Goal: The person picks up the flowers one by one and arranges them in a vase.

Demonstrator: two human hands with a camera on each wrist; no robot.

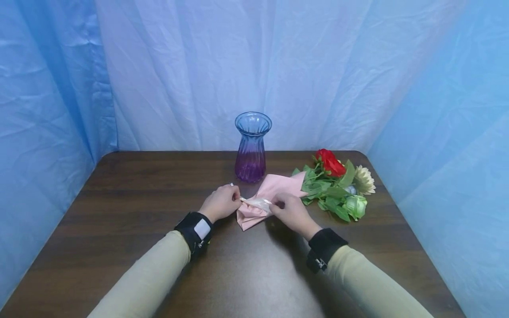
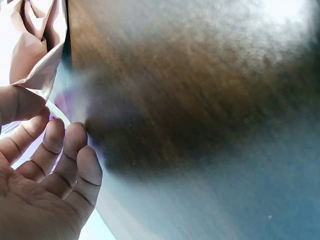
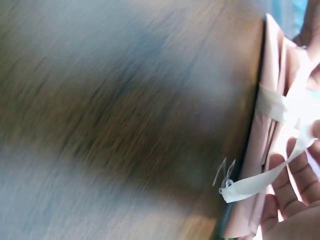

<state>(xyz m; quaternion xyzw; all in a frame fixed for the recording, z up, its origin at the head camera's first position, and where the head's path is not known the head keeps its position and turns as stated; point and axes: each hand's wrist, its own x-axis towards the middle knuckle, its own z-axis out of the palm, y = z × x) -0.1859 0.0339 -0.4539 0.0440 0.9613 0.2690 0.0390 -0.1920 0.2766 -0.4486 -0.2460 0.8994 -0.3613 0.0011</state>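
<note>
A bouquet lies on the table, its stems wrapped in pink paper (image 1: pixel 280 184). Around the narrow part of the wrap runs a white ribbon (image 3: pixel 255 186), its frayed end dangling in the right wrist view. My left hand (image 1: pixel 222 201) pinches the ribbon between thumb and index finger at the wrap's left side, the other fingers loosely bent. On the other side, my right hand (image 1: pixel 292 213) pinches the ribbon near the paper. Green leaves (image 1: pixel 318 187), a red flower (image 1: pixel 331 163), a cream flower (image 1: pixel 363 180) and a pale green flower (image 1: pixel 355 206) spread out to the right.
Just behind the wrap stands a glass vase (image 1: pixel 251 148), blue at the top and purple below. The brown wooden table (image 1: pixel 131 212) has blue-white curtains (image 1: pixel 191 75) along its back and sides.
</note>
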